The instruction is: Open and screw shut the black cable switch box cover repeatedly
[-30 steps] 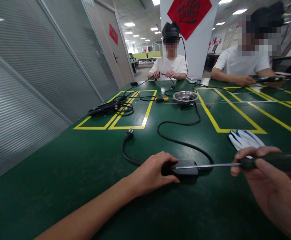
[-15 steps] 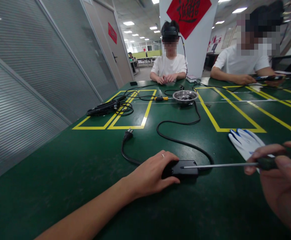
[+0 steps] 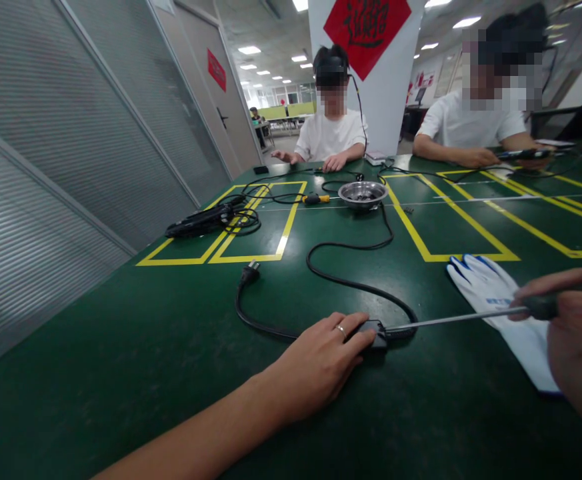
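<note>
A black power adapter [image 3: 378,342] lies on the green table, mostly covered by my left hand [image 3: 328,353], whose fingers are closed over it. Cords run from both its ends; one leads to a two-pin plug [image 3: 251,271]. In my right hand [image 3: 575,320], at the right edge, is a screwdriver [image 3: 461,321] with a long metal shaft and dark handle. Its tip reaches the adapter's right end, by the cord; whether it touches is hard to tell. A white glove with blue edging [image 3: 505,320] lies partly behind the right hand.
A metal bowl [image 3: 363,202] with small dark pieces and a yellow-black screwdriver [image 3: 315,199] are farther back. Black coiled cable [image 3: 198,222] lies left, on yellow tape outlines. Two people in white shirts [image 3: 331,133] sit across the table.
My left hand has shifted right, its fingers now over the adapter's top. The screwdriver tip has moved from the adapter's upper face to its right end. The person opposite has spread their hands apart.
</note>
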Demonstrator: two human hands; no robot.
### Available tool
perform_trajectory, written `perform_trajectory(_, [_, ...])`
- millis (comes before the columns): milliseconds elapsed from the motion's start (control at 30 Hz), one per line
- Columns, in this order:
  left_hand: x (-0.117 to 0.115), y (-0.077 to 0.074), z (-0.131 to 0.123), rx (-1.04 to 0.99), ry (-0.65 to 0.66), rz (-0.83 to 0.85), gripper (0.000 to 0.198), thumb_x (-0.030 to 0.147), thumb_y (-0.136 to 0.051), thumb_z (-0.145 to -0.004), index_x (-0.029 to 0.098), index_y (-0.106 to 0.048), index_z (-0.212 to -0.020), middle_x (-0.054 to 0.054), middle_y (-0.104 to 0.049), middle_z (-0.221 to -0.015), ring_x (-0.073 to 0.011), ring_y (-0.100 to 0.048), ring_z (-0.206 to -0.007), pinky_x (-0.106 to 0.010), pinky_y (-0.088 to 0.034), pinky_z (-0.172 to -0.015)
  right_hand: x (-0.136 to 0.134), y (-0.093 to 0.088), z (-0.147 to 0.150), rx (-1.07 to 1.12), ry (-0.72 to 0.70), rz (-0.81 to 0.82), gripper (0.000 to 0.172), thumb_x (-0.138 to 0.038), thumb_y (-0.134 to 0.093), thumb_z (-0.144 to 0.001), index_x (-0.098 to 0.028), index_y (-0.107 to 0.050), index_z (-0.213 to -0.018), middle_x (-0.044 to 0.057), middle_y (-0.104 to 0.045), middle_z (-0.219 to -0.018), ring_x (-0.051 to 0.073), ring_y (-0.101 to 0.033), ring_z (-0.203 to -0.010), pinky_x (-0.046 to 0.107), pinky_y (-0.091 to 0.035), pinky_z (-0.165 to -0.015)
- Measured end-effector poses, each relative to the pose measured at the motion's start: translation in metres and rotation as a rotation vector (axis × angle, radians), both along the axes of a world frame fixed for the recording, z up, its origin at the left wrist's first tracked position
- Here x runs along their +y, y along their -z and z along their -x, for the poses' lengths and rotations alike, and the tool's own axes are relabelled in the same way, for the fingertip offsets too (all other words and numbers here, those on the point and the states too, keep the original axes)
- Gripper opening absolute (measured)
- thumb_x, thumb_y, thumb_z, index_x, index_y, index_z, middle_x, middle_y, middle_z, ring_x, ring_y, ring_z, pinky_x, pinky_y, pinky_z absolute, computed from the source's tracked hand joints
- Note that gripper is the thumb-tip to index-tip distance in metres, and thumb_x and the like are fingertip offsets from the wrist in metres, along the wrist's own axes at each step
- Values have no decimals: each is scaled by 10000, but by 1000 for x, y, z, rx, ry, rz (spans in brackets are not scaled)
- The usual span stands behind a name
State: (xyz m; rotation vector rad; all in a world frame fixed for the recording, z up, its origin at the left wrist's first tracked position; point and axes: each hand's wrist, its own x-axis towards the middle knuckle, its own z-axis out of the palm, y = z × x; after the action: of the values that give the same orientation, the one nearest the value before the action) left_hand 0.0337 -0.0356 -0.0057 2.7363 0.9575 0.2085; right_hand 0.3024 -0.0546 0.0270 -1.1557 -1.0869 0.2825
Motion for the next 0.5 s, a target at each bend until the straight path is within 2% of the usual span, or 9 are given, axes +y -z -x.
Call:
perform_trajectory(233, [-1,0,-1,8,-2,16,430,134,-436,-943,207,-360,-1360,-88,-385,-1424,-251,-463,-1139,-432,-434,-988,-1,9,-3,-50,52,51,543,-352,-703,-733,-336,-560,-1256,9,-656,-857,177,-567,-555,438,-544,-590])
perform_trajectory(367, [0,2,-1,-3,-4,19,431,145,-438,-942,207,-358,-1361,-94,-386,-1419,-254,-458,-1147,-435,-428,-991,-1,7,-3,-22,13,19,524,-341,-687,-746,-334,-553,-1252,-2,-638,-823,189,-582,-579,474,-552,-654])
perform_trajectory(500, [0,3,0,-8,-4,15,427,145,-436,-942,204,-362,-1358,-97,-387,-1416,-253,-455,-1152,-435,-419,-1000,2,10,-3,-112,-37,-33,486,-289,-667,-758,-314,-557,-1231,5,-635,-806,208,-599,-631,450,-533,-607])
